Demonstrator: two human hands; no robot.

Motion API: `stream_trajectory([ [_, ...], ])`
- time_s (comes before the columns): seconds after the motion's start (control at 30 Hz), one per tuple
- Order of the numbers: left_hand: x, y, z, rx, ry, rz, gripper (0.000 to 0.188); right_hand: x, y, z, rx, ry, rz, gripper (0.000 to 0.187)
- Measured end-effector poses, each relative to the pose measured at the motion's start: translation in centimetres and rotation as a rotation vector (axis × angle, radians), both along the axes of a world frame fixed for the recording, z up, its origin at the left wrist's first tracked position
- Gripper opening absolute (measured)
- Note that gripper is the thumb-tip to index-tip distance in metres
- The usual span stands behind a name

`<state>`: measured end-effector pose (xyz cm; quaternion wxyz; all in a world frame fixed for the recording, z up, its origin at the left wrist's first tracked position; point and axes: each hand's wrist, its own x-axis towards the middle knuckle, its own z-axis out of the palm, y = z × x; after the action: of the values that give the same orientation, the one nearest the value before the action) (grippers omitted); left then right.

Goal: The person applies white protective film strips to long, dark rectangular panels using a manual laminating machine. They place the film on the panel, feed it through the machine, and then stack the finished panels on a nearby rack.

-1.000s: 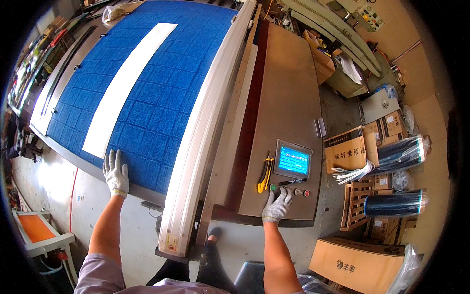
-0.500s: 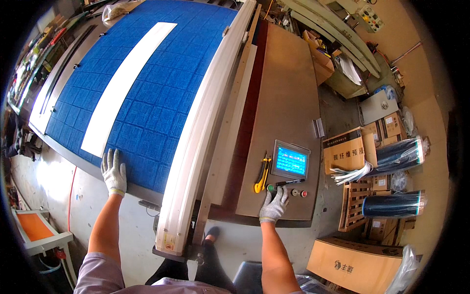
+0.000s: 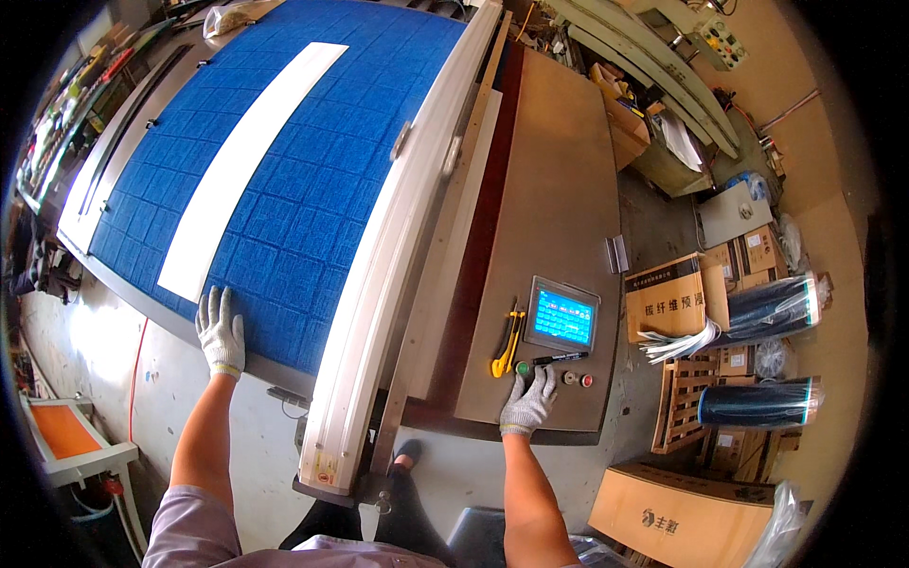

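My left hand [image 3: 221, 333], in a pale knit glove, lies flat with fingers stretched out on the near edge of a blue textured sheet [image 3: 284, 241]. Its fingertips reach the near end of a long white strip [image 3: 248, 170] lying on the blue. My right hand [image 3: 527, 405], gloved as well, rests open on a brown control panel [image 3: 549, 189]. Its fingertips are by a green button [image 3: 522, 368] and a black marker [image 3: 559, 359]; whether a finger presses the button I cannot tell. Past them are a lit touchscreen [image 3: 561, 315] and a yellow cutter knife [image 3: 507, 346].
A long white beam [image 3: 388, 256] crosses between my hands, with a small carriage piece [image 3: 401, 142] on it. Two more round buttons [image 3: 579, 379] sit right of my right hand. Cardboard boxes [image 3: 677, 516] and plastic-wrapped dark rolls [image 3: 762, 402] stand at right; an orange-topped stand [image 3: 64, 431] at left.
The small carriage piece has slid along the white beam toward me. My right hand has shifted very slightly; my left hand stays in place on the blue sheet.
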<state>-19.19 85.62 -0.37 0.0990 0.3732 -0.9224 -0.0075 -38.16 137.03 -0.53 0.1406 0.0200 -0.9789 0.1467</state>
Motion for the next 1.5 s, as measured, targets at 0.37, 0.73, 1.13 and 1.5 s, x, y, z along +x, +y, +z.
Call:
stream_trajectory([
  [0.37,0.0,0.0,-0.2,0.004,0.009,-0.014,0.054,0.0,0.0,0.0,-0.024,0.026,0.009,0.038],
  [0.73,0.2,-0.3,-0.6,-0.068,0.005,-0.028,0.052,0.1,-0.3,-0.3,-0.009,0.052,0.013,0.035],
  [1.13,0.2,-0.5,-2.2,-0.120,0.013,-0.054,0.053,-0.4,1.5,-0.6,-0.011,0.054,0.023,0.039],
  [1.5,1.4,13.7,19.7,0.518,0.568,-0.108,0.029,-0.2,2.1,0.2,-0.103,0.007,0.092,0.045],
])
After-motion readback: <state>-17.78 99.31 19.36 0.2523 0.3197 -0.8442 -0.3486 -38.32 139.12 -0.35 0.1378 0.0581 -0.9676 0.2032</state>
